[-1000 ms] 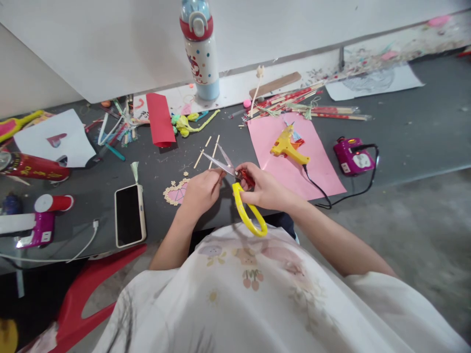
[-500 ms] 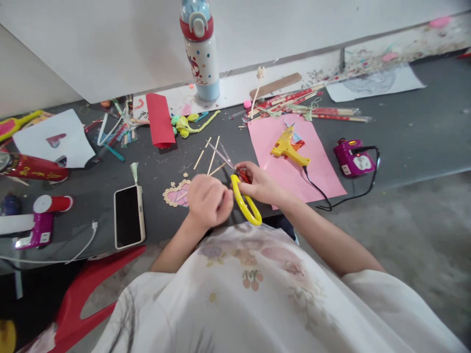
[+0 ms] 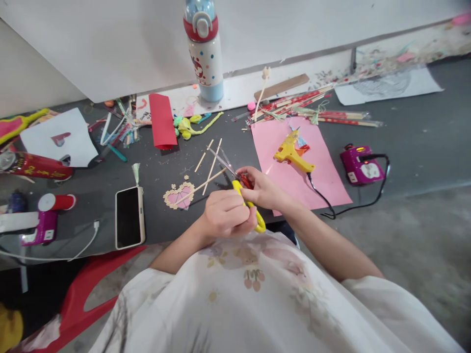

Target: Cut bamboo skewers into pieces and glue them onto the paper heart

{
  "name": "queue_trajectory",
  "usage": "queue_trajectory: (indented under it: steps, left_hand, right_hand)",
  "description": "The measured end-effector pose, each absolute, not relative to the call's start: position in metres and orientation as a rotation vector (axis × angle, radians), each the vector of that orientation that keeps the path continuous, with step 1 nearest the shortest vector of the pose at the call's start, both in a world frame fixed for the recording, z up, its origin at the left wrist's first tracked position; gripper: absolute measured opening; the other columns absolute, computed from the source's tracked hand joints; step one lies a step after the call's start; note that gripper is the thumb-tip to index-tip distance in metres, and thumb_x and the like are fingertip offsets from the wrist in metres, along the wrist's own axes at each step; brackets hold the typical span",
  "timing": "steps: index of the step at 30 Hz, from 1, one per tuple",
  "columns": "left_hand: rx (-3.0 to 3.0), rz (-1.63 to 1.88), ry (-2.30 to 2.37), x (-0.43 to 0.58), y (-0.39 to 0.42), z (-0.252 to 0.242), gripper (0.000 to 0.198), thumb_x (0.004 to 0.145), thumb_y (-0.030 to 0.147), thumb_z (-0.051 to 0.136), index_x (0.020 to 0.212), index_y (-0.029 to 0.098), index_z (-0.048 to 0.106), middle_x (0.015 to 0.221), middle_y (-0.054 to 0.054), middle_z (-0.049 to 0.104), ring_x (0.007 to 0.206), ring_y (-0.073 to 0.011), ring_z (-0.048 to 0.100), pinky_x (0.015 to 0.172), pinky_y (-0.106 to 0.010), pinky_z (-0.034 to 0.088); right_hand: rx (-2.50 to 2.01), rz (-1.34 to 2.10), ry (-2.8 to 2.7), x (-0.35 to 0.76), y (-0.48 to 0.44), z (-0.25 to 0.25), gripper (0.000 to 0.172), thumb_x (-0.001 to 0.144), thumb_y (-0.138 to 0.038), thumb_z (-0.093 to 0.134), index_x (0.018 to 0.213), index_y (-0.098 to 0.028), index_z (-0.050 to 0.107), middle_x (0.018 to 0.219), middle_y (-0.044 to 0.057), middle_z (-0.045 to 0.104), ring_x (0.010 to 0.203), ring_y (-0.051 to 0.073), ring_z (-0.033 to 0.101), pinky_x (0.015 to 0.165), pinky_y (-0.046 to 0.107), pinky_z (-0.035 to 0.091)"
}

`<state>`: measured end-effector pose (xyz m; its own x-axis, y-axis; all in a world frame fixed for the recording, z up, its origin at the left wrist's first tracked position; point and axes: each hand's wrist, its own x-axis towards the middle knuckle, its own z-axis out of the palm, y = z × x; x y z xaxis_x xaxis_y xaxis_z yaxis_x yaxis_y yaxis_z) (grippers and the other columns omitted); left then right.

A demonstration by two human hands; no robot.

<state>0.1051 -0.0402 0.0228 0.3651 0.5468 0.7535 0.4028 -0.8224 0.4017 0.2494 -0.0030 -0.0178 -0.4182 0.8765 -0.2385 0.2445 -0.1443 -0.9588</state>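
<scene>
My right hand [image 3: 264, 190] is closed around a pair of scissors [image 3: 261, 224] with a large yellow handle loop and a red part at the grip. The blades stand apart and point up and left over the table. My left hand [image 3: 227, 214] is curled into a fist over the yellow loop, hiding its middle; whether it holds the loop or something small does not show. To the left lies a pink heart [image 3: 186, 196] edged with small wooden pieces, with a thin stick across it. More thin wooden sticks [image 3: 212, 166] lie beyond the fists.
A yellow glue gun [image 3: 290, 152] rests on pink paper [image 3: 267, 142], wired to a purple box [image 3: 362, 165]. A water bottle [image 3: 206, 63] stands at the back. Left are a phone [image 3: 129, 217], red paper [image 3: 162, 122], a thread spool [image 3: 57, 202] and a red can [image 3: 37, 166].
My left fist has moved right, from beside the scissors to over their yellow loop, uncovering more of the heart and stick. The view has shifted slightly.
</scene>
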Motion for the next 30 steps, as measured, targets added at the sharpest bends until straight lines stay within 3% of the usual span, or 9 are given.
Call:
queue_trajectory:
  steps: [5,10,13,16,22,30]
  left_hand:
    - [2.485,1.384,0.885,0.102,-0.043,0.022,0.033,0.076,0.009,0.056,0.059,0.021,0.029,0.053,0.006,0.031,0.052,-0.0096,0.028,0.050,-0.025,0.029]
    - [2.272,1.469,1.198,0.079,-0.039,0.010,0.025,0.089,0.017,0.035,0.064,0.021,0.035,0.056,0.003,0.038,0.054,-0.0113,0.038,0.053,-0.027,0.031]
    - [2.411,1.344,1.634,0.066,-0.031,0.002,0.018,0.085,0.018,0.048,0.067,0.020,0.042,0.060,0.001,0.046,0.060,-0.0131,0.043,0.059,-0.029,0.033]
    - [2.598,1.227,1.663,0.060,-0.025,-0.003,0.003,0.082,0.020,0.055,0.081,0.018,0.053,0.075,-0.005,0.061,0.073,-0.0164,0.054,0.071,-0.031,0.039]
    - [2.763,1.084,1.571,0.056,-0.029,-0.014,0.011,0.084,0.014,0.054,0.093,0.016,0.059,0.063,-0.001,0.060,0.056,-0.0120,0.051,0.055,-0.025,0.033]
    - [2.809,1.130,1.538,0.054,-0.033,-0.009,0.023,0.082,0.011,0.054,0.104,0.014,0.060,0.068,-0.003,0.064,0.060,-0.0127,0.055,0.058,-0.024,0.038]
  right_hand:
    - [-1.269,1.598,-1.628,0.249,-0.002,-0.020,0.042,0.070,-0.031,0.064,0.108,-0.020,0.049,0.076,-0.004,0.057,0.066,0.011,0.054,0.062,0.026,0.044]
    - [-1.247,1.617,-1.641,0.253,-0.006,-0.014,0.044,0.072,-0.030,0.062,0.112,-0.021,0.045,0.080,-0.003,0.057,0.069,0.011,0.054,0.064,0.025,0.045]
    - [-1.237,1.570,-1.728,0.256,-0.010,-0.006,0.044,0.071,-0.030,0.063,0.111,-0.021,0.046,0.078,-0.004,0.053,0.067,0.010,0.051,0.063,0.025,0.045]
    - [-1.232,1.513,-1.822,0.257,-0.012,0.004,0.048,0.070,-0.030,0.064,0.113,-0.020,0.045,0.079,-0.004,0.052,0.068,0.010,0.051,0.065,0.025,0.045]
    - [-1.231,1.449,-1.917,0.258,-0.014,0.016,0.053,0.069,-0.031,0.064,0.116,-0.018,0.043,0.086,-0.001,0.053,0.074,0.011,0.052,0.071,0.027,0.046]
    - [-1.156,1.462,-1.967,0.260,-0.015,0.027,0.062,0.068,-0.039,0.069,0.118,-0.017,0.040,0.094,0.003,0.055,0.079,0.013,0.053,0.073,0.029,0.048]
